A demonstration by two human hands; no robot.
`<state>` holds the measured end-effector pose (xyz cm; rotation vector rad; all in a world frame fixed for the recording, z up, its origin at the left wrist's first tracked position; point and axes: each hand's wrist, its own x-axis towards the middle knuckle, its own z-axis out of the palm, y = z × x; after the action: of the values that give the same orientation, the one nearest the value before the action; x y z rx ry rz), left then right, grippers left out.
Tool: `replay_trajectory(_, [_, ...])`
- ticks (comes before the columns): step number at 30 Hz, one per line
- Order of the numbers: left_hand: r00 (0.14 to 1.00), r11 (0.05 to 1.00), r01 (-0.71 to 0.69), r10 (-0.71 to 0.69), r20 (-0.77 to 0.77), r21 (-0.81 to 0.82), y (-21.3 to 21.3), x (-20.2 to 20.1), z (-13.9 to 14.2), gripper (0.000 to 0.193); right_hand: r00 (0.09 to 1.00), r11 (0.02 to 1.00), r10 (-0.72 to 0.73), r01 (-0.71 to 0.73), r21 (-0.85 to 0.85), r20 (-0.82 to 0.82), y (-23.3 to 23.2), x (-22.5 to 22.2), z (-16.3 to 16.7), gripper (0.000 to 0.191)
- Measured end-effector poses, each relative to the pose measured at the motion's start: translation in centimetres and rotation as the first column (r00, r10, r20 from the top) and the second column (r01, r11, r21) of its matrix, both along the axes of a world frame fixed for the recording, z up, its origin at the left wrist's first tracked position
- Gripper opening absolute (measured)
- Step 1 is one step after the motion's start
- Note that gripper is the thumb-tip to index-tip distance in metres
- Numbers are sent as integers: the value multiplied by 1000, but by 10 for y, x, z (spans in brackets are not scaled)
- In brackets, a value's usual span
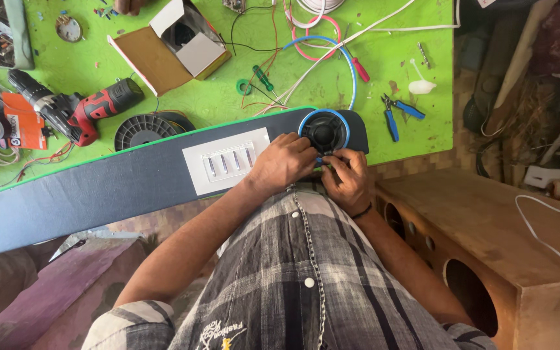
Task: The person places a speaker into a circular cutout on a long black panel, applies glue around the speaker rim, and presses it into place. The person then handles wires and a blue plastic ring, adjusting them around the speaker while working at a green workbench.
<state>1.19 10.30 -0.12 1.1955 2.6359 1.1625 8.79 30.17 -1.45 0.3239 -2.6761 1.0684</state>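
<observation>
Scanning from the left edge of the green tabletop, we note a red and black cordless drill lying on its side, then a black wire spool just beside the long dark panel, and behind it an open cardboard box. We find the panel laid slantwise across the near edge of the tabletop, overhanging toward our lap, which brings its right end within close reach. A white switch plate sits flush in the panel, left of our hands. Our left hand rests on the panel, fingers curled at the lower rim of the round black speaker with its blue ring, apparently steadying it. Our right hand is close against the left, fingertips pinched on something small below the speaker; we cannot tell what. Blue-handled pliers lie near the right edge, and a wooden speaker cabinet stands off the table to the right.
</observation>
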Motion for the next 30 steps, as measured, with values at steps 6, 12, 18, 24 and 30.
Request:
replay_trajectory(6, [993, 992, -31, 16, -119, -126, 5, 7, 8, 17, 1000, 1000, 2, -2, -3, 22, 2, -1, -2, 25])
replay_trajectory(12, [984, 986, 6, -35, -173, -168, 2, 4, 8, 16, 1000, 1000, -3, 3, -18, 23, 1, 0, -1, 23])
replay_trajectory(18, [986, 994, -30, 11, -168, -108, 1, 10, 3, 13, 999, 999, -10, 11, -36, 36, -2, -1, 3, 22])
replay_trajectory(24, [991, 996, -71, 64, -122, -50, 1, 12, 1, 14, 998, 1000, -1, 1, -3, 63, 0, -6, 14, 23])
replay_trajectory(30, [994, 990, -81, 72, -76, -118, 4, 15, 4, 14, 996, 999, 25, -26, 20, 89, 6, -9, 20, 26])
